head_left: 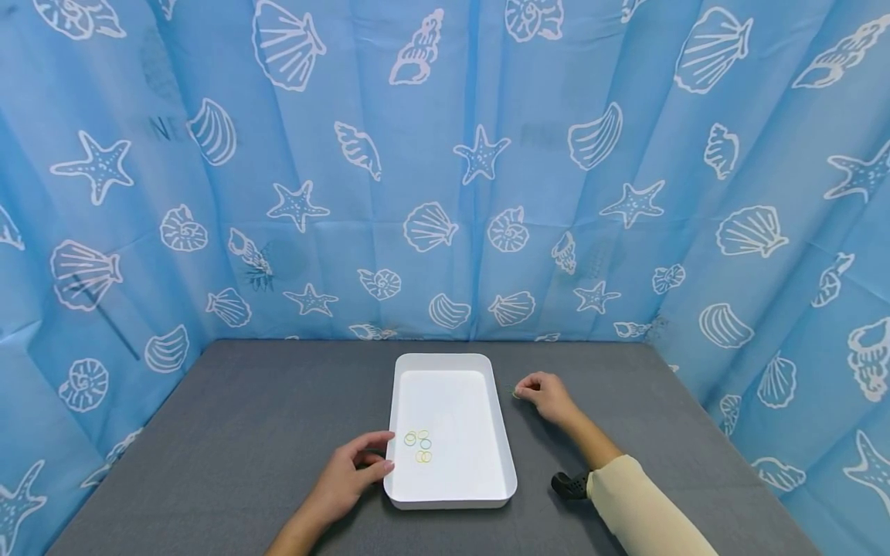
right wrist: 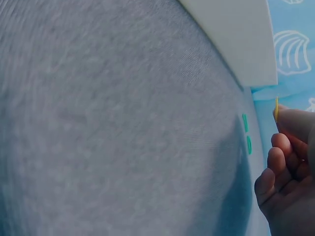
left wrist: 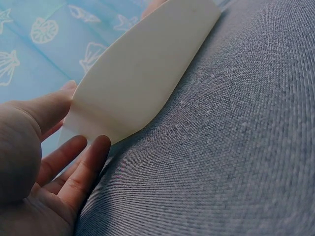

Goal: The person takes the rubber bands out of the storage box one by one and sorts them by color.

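A white rectangular tray (head_left: 459,494) lies on the grey table, with several thin yellow and green rubber bands (head_left: 424,456) in its left part. My left hand (head_left: 348,472) is at the tray's left wall, holding the rim between thumb and fingers; in the left wrist view some fingertips (left wrist: 101,142) rest against the outer wall. Just right of the tray, my right hand (head_left: 549,398) pinches a yellow rubber band (right wrist: 276,109) between thumb and finger. Two green rubber bands (right wrist: 249,145) lie on the cloth close to that hand.
Grey cloth (head_left: 292,409) covers the table around the tray. A blue curtain (head_left: 445,193) with white shell prints stands along the back and sides. Below the right forearm, a black strap-like object (head_left: 570,486) shows at the sleeve cuff.
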